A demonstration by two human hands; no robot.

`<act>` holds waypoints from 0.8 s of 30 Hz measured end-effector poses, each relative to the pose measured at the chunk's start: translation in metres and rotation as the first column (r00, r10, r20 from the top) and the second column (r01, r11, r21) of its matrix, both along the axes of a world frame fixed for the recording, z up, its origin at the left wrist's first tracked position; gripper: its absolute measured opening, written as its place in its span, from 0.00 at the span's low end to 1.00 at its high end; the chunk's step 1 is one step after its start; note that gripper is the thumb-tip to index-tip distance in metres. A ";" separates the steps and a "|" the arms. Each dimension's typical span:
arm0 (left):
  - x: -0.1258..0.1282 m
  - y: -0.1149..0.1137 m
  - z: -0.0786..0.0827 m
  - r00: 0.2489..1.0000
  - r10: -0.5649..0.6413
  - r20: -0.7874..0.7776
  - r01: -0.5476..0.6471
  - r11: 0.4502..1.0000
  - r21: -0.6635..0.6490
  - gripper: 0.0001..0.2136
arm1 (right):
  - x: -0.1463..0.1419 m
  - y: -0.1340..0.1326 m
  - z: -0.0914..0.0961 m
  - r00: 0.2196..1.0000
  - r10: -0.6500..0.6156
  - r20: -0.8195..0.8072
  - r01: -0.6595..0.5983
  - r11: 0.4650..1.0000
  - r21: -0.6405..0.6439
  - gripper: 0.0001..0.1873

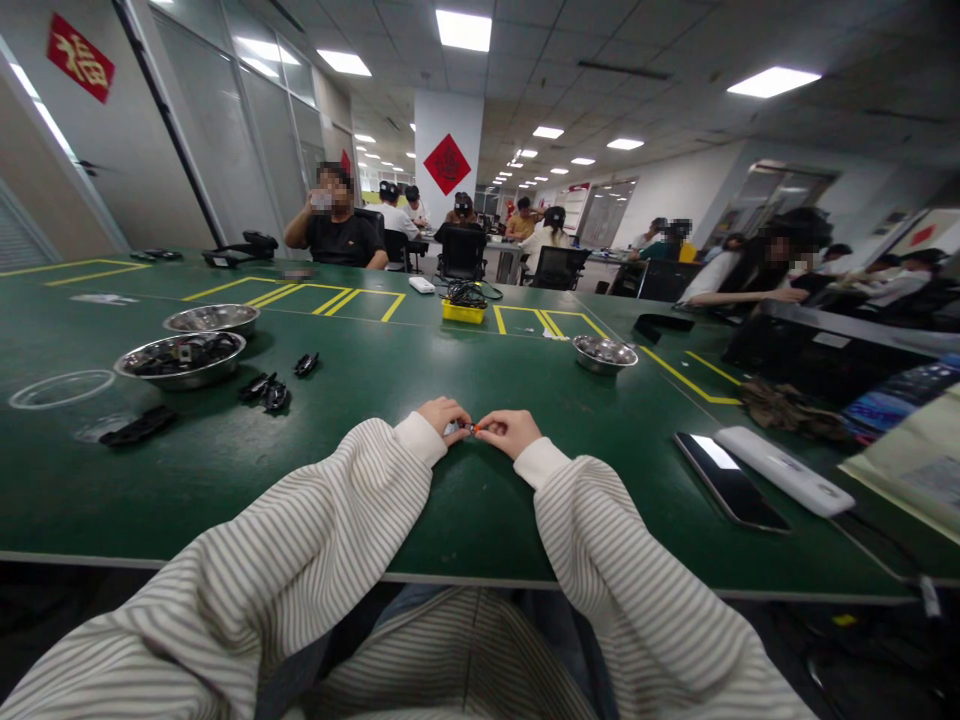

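Observation:
My left hand (444, 416) and my right hand (511, 430) meet just above the green table (480, 520), in front of my body. Between their fingertips is a small part (472, 428), silvery on the left with an orange piece at the right. The fingers of my left hand are closed on the silvery side, and my right thumb and forefinger pinch the orange end. It is too small to tell its kind. To the left lie several small black plastic parts (264, 390). A steel bowl (184, 362) holding dark parts stands farther left.
Another steel bowl (211, 320) stands behind it, a third (604, 354) at the right. A clear plastic cup (105, 428) lies far left. A yellow box (463, 312) holds black cables. On the right are a phone (727, 482) and a white power strip (784, 470). People sit around.

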State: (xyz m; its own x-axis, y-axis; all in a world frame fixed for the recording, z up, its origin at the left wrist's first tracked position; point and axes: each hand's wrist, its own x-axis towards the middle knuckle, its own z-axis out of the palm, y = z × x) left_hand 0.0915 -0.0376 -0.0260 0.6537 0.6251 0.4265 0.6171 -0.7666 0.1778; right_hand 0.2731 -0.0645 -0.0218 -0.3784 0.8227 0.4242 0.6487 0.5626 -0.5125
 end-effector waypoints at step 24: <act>0.004 -0.012 0.003 0.999 -0.008 0.045 0.014 0.992 -0.123 0.09 | -0.002 -0.004 0.005 1.000 0.002 -0.007 -0.002 1.000 -0.019 0.09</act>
